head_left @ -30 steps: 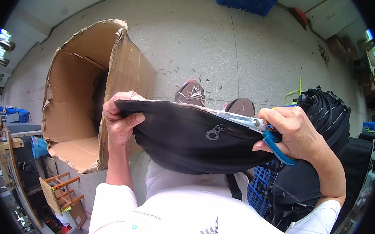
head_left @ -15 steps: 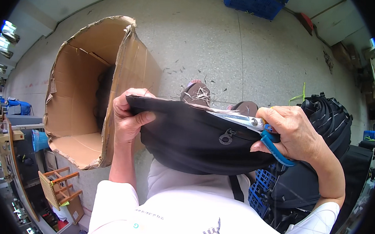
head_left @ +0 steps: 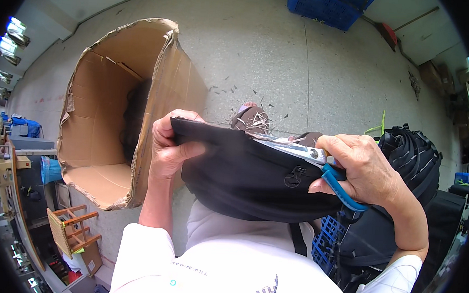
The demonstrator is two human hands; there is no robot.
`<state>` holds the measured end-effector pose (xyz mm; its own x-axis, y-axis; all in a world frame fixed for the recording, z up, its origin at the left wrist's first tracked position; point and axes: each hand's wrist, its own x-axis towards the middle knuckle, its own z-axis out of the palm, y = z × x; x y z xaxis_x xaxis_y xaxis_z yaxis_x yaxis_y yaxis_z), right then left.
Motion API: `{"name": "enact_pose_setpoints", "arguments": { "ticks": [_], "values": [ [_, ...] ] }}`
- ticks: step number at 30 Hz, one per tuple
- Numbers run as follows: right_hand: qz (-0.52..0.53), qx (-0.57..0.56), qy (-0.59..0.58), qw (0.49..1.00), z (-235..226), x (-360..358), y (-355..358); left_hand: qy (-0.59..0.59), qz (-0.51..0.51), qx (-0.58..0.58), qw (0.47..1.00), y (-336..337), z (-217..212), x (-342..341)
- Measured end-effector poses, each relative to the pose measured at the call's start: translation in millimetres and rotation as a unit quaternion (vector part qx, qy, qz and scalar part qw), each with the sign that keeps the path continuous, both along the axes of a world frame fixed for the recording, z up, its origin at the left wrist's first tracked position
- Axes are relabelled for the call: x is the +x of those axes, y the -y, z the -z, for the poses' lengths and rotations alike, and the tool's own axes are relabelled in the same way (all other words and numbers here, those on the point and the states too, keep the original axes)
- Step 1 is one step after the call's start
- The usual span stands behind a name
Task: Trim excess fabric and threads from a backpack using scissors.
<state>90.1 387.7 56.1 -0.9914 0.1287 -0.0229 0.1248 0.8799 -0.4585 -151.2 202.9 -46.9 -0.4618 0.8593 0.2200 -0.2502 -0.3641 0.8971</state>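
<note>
A black fabric bag (head_left: 243, 174) lies across my lap with its upper edge stretched between my hands. My left hand (head_left: 173, 145) pinches the left end of that edge, thumb in front and fingers behind. My right hand (head_left: 359, 167) grips scissors (head_left: 332, 176) with blue handles and silver blades. The blades lie along the top edge, pointing left, where a thin pale strip shows. How far they are apart is hard to see. A ring-shaped grey mark or tag (head_left: 295, 177) shows on the cloth near the scissors.
A large open cardboard box (head_left: 176, 94) with dark contents stands at the left. Black bags (head_left: 411, 157) are piled at the right beside a blue crate (head_left: 327, 235). Another blue crate (head_left: 326, 7) sits far ahead. Scraps lie on my shoes (head_left: 259, 118) and the floor. A wooden stool (head_left: 76, 228) is lower left.
Both hands, the bag and the scissors sit slightly nearer each other in the picture; my left hand has shifted right. The view has also moved a little. My grips are unchanged.
</note>
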Motion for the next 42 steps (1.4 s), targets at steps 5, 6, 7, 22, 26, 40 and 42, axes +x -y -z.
{"name": "enact_pose_setpoints", "arguments": {
  "ticks": [5,6,7,22,26,40,42],
  "values": [
    [-0.004,0.027,-0.038,0.999,2,-11,2,0.018,0.017,0.008,1.000,-3,2,3],
    [-0.005,0.027,-0.033,0.999,2,-11,2,0.020,0.020,0.007,1.000,-4,2,2],
    [-0.009,0.026,-0.029,0.999,3,-12,2,0.022,0.020,0.005,1.000,-4,1,2],
    [-0.007,-0.001,-0.042,0.999,3,-26,5,0.018,0.045,0.017,0.999,-8,0,3],
    [-0.017,0.008,-0.025,1.000,8,-22,5,0.014,0.043,0.010,0.999,-8,3,3],
    [-0.002,-0.001,-0.025,1.000,7,-29,6,-0.022,0.039,-0.021,0.999,-12,-9,8],
    [-0.011,-0.042,-0.031,0.999,4,-31,2,-0.026,0.037,-0.017,0.999,-11,-12,9]
  ]
}}
